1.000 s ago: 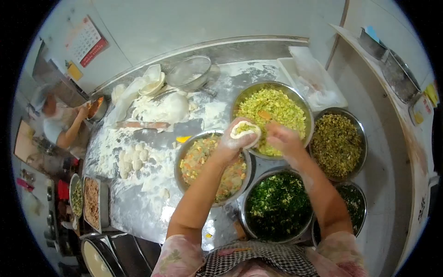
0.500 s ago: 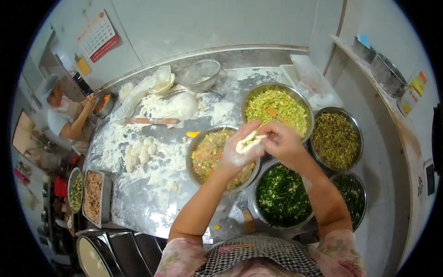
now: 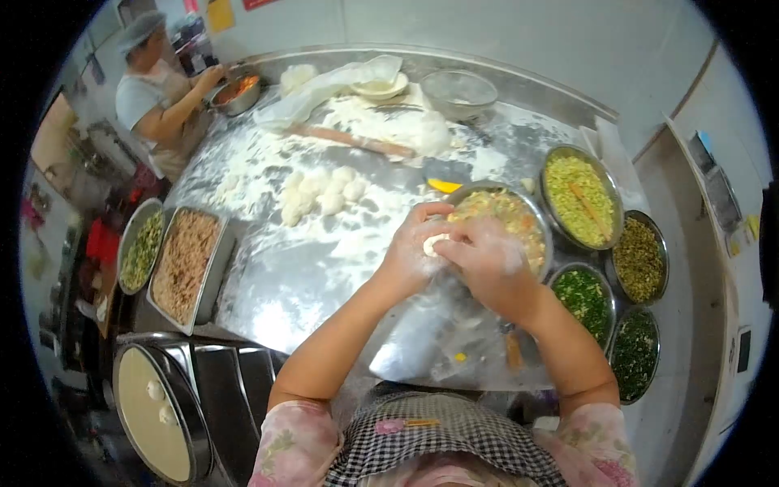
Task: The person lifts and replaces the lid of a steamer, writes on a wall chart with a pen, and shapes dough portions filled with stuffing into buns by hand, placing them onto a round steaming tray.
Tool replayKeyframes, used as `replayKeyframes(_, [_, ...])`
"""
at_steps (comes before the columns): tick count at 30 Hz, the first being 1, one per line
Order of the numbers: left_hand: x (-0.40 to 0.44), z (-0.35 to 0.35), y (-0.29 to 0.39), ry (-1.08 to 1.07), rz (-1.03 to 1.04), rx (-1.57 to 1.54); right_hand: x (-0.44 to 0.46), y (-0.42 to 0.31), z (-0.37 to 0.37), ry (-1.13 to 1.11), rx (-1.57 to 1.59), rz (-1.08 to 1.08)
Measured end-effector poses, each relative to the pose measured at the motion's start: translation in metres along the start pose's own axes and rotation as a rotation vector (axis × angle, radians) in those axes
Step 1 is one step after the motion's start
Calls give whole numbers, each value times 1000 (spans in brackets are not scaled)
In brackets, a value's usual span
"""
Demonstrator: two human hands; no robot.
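My left hand (image 3: 408,256) cups a small filled dough bun (image 3: 434,245), its white top showing between the fingers. My right hand (image 3: 492,264), slightly blurred, pinches the bun's edge with thumb and fingers. Both hands are floury and held above the table at the near side of a bowl of mixed vegetable filling (image 3: 503,213), which the right hand partly covers. Whether the bun is fully closed is hidden by the fingers. Left of the hands, several dough pieces (image 3: 329,193) lie in flour. A yellow-handled scraper (image 3: 444,186) lies beyond my left hand.
Bowls of chopped green filling (image 3: 580,199) and leafy greens (image 3: 583,304) stand right. A rolling pin (image 3: 357,141) lies across the floured table (image 3: 284,284). At left are a pan of brown filling (image 3: 187,252) and a round steamer (image 3: 138,430) holding buns. A co-worker (image 3: 154,105) stands far left.
The view has swung left, so the bowls now sit further right and the steamer shows more. My hands have come away from over the bowls, and the bun looks more gathered, its opening covered.
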State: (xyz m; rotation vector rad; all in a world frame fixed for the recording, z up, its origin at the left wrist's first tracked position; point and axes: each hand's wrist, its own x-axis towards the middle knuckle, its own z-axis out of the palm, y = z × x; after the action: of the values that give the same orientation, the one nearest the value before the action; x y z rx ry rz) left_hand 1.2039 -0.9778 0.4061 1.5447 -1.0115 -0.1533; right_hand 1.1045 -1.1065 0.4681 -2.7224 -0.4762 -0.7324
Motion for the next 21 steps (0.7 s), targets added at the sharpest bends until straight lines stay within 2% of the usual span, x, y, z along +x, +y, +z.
replayKeyframes(3, [-17, -38, -1, 27, -109, -27, 24, -7, 19, 204, 163, 66])
replayKeyframes(6, [-35, -61, -10, 38, -256, -259, 36, -20, 28, 257, 537, 388])
replayKeyframes(8, [-47, -70, -11, 47, -371, -443, 28, -28, 53, 210, 789, 671])
replayKeyframes(10, [-60, -70, -24, 91, -351, -440, 17, -38, 91, 212, 1039, 911])
replayKeyframes(12, [-79, -61, -40, 194, -383, -464, -4, -49, 136, 242, 1286, 1051])
replayKeyframes(13, [-88, -56, -44, 206, -424, -355, -10, -56, 152, 260, 1413, 1123])
replayKeyframes(16, [-100, -35, -61, 459, -4, 283, -4, -77, 172, 173, 1918, 1344])
replayKeyframes(17, [-104, -30, -57, 574, -147, 47, 7, -82, 162, 35, 1856, 1354])
replayKeyframes(20, [-108, -66, -3, 498, -583, -1100, 25, -73, 146, -251, 1757, 875])
replayKeyframes(21, [-112, -70, -8, 398, -638, -1282, 33, -74, 133, -298, 1700, 998])
